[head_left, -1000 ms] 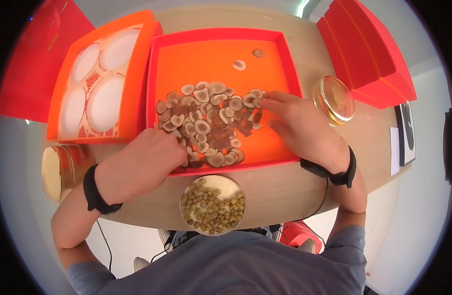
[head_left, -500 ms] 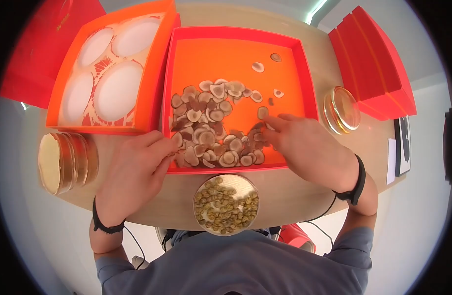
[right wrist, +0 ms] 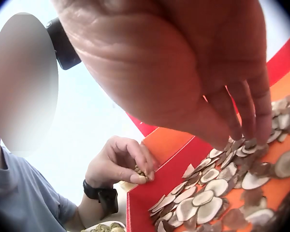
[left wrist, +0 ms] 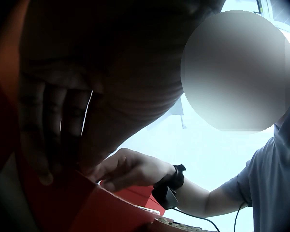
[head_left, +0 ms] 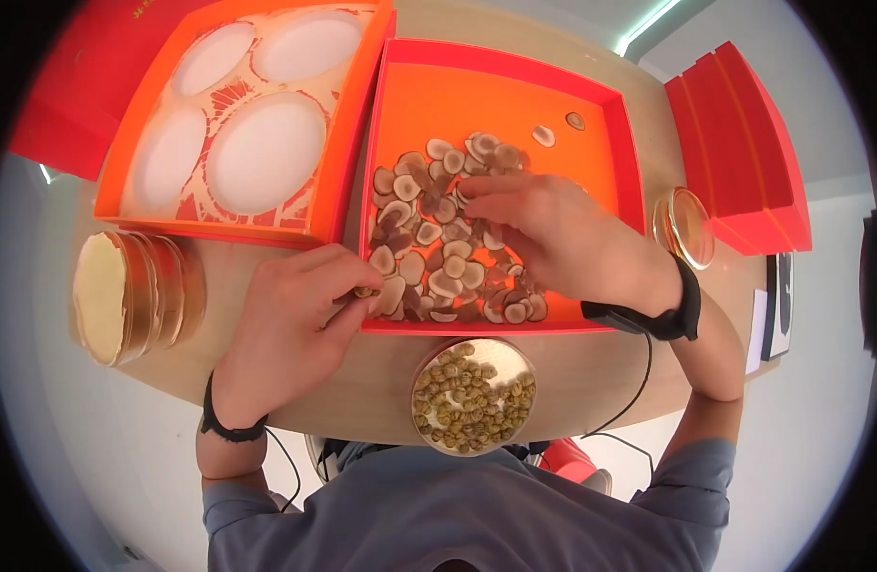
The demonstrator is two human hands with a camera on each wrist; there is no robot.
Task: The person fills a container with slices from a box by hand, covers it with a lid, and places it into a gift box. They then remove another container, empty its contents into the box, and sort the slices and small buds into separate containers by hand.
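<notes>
Thin dried slices (head_left: 446, 267), brown-rimmed with pale centres, lie scattered over the near left part of a red box with an orange floor (head_left: 458, 86). My left hand (head_left: 291, 319), at the box's near left corner, pinches a small greenish-brown coiled piece (head_left: 366, 292) between thumb and forefinger. The right wrist view shows this coiled piece (right wrist: 141, 172) too. Fingers extended, my right hand (head_left: 567, 234) reaches over the box and touches the slices, covering some. A round dish (head_left: 503, 357) of similar coiled pieces (head_left: 467, 405) sits just below the box's near wall.
Left of the box, an orange box (head_left: 348, 181) holds a tray with round white hollows. Stacked gold-lidded round containers (head_left: 143, 296) stand near the left edge. A round clear, gold-rimmed container (head_left: 686, 229) and a red box (head_left: 744, 153) stand on the right.
The head view has shifted, moving the boxes rightward. My left hand has drawn back from the slices, now with the coiled piece showing. My right hand has moved leftward over the slices, which lie rearranged.
</notes>
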